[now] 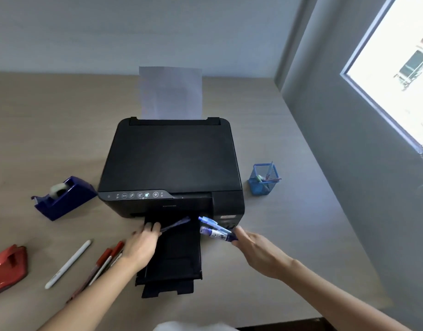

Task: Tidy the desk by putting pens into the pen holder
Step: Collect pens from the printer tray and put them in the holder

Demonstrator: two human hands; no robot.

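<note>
My left hand (140,244) grips a thin blue pen (176,224) over the printer's black output tray, its tip pointing up and right. Two blue pens (216,229) are held together in my right hand (256,252), just in front of the printer's right corner. A blue mesh pen holder (263,181) stands right of the printer with a few pens inside. On the desk to the left lie a white pen (67,263) and two red-capped pens (105,260), partly hidden under my left forearm.
A black printer (170,161) with paper in its rear feed fills the desk's middle; its output tray (177,266) reaches toward me. A blue tape dispenser (62,198) and a red stapler (7,268) sit at the left. A grey wall runs along the right.
</note>
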